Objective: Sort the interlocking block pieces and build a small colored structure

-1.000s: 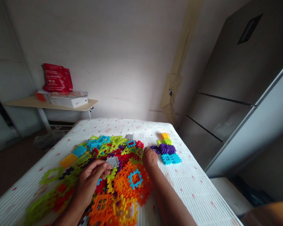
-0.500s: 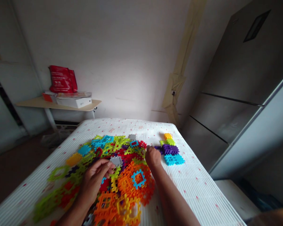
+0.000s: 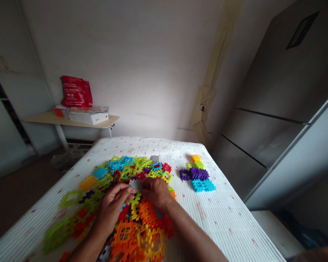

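Note:
A heap of colourful interlocking plastic tiles (image 3: 120, 203) covers the middle and left of the white table (image 3: 224, 214). My left hand (image 3: 113, 205) pinches a grey tile (image 3: 136, 184) over the heap. My right hand (image 3: 155, 192) is curled beside it, its fingers touching the same grey tile. To the right lies a small separate row of joined tiles (image 3: 197, 174): orange, green, purple and cyan, apart from both hands.
A light wooden shelf (image 3: 71, 120) at the back left carries a red bag (image 3: 75, 91) and a white box (image 3: 89, 117). A grey refrigerator (image 3: 276, 105) stands close to the table's right side. Bare tablecloth shows at the right and the far end.
My right hand left the purple tile by the separate row and moved left to the grey tile in my left hand. The camera drifted slightly.

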Available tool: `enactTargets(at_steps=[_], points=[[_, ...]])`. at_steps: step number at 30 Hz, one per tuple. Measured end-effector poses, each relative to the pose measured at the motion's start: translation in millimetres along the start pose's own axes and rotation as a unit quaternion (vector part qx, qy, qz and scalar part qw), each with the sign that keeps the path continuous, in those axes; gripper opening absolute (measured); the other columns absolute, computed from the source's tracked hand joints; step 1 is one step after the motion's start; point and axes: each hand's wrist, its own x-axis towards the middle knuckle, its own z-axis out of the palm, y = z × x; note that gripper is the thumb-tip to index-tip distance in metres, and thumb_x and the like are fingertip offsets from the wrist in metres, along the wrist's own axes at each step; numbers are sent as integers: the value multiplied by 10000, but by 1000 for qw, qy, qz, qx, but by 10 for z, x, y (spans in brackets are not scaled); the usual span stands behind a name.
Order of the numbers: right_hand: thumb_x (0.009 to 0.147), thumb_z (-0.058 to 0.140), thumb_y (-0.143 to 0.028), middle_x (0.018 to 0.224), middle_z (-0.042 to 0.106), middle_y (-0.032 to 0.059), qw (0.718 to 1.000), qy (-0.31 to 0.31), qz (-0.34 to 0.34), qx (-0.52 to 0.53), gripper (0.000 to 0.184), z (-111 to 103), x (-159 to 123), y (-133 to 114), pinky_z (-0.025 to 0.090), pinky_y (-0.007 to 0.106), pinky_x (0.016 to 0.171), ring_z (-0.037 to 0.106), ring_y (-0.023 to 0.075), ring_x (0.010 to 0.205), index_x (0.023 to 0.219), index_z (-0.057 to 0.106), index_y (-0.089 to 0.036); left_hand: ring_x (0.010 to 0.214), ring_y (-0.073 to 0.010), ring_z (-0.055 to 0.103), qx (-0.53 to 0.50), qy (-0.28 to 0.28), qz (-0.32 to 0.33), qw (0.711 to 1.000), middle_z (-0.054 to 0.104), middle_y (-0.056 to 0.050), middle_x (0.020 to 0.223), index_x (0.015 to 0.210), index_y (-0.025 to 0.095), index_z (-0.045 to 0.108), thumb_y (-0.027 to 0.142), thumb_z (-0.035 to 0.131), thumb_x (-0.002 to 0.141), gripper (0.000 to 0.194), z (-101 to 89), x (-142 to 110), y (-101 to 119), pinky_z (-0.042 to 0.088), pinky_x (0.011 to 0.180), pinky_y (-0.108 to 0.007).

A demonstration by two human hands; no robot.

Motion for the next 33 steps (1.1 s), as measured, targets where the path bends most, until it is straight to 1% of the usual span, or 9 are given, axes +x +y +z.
enactTargets(at_steps=[3, 6, 11, 13, 16, 22, 25, 29, 33], points=[[636, 576, -93, 669, 624, -31, 995, 26, 24, 95, 358, 80, 45, 85, 355, 199, 527, 523, 111, 577, 956, 675, -218, 604, -136, 554, 3, 3, 1, 1000, 675, -26, 671, 730, 178, 629, 471, 655, 688, 297, 2, 1, -3, 443, 569, -218], [608, 531, -86, 627, 577, -45, 972, 66, 38, 220, 390, 100, 111, 202, 338, 193, 490, 463, 95, 529, 962, 651, -199, 621, -139, 565, -3, 4, 5, 1000, 681, -28, 692, 733, 180, 628, 462, 660, 688, 287, 10, -5, 2, 448, 576, -220], [595, 524, -181, 589, 518, -56, 921, 130, 26, 368, 275, 45, 183, 278, 353, 214, 502, 430, 99, 527, 851, 622, -202, 597, -136, 564, -18, 10, -2, 1000, 679, -28, 685, 734, 175, 624, 468, 682, 656, 308, 28, -14, 21, 449, 555, -221], [583, 537, -208, 591, 506, -59, 901, 136, 23, 411, 249, 19, 184, 243, 356, 218, 513, 421, 96, 528, 820, 610, -204, 600, -138, 569, -21, 12, -6, 1000, 683, -32, 698, 757, 171, 625, 474, 685, 654, 325, 29, -11, 17, 453, 558, -224], [583, 560, -239, 599, 500, -57, 882, 117, 6, 457, 182, -4, 156, 140, 349, 212, 507, 402, 85, 515, 760, 574, -202, 605, -143, 577, -22, 16, -7, 1000, 688, -40, 721, 819, 164, 624, 490, 671, 675, 360, 20, -7, 9, 458, 560, -230], [626, 544, -238, 553, 414, -76, 891, 115, -46, 436, 112, -28, 44, -85, 285, 182, 452, 334, 65, 467, 728, 518, -200, 595, -159, 584, -22, 21, -2, 1000, 671, -39, 692, 860, 162, 607, 535, 651, 693, 411, 27, -24, 61, 457, 530, -238], [652, 513, -231, 580, 422, -64, 907, 131, -71, 394, 82, -56, -9, -162, 311, 183, 462, 365, 75, 488, 729, 507, -203, 589, -173, 595, -33, 30, -6, 999, 671, -37, 689, 886, 175, 596, 540, 680, 663, 435, 42, -30, 86, 464, 519, -250], [668, 490, -183, 684, 508, -25, 933, 168, -116, 295, 67, -71, -48, -208, 397, 206, 572, 469, 106, 613, 723, 523, -204, 606, -179, 611, -59, 27, -1, 998, 679, -39, 733, 969, 187, 587, 528, 674, 682, 454, 19, -25, 38, 474, 531, -261], [665, 480, -122, 774, 563, -5, 941, 168, -158, 249, 130, -39, -49, -200, 437, 230, 676, 531, 126, 721, 750, 528, -207, 619, -165, 612, -91, 15, -8, 996, 674, -33, 721, 881, 185, 603, 496, 657, 717, 355, -32, -6, -41, 480, 559, -259]])
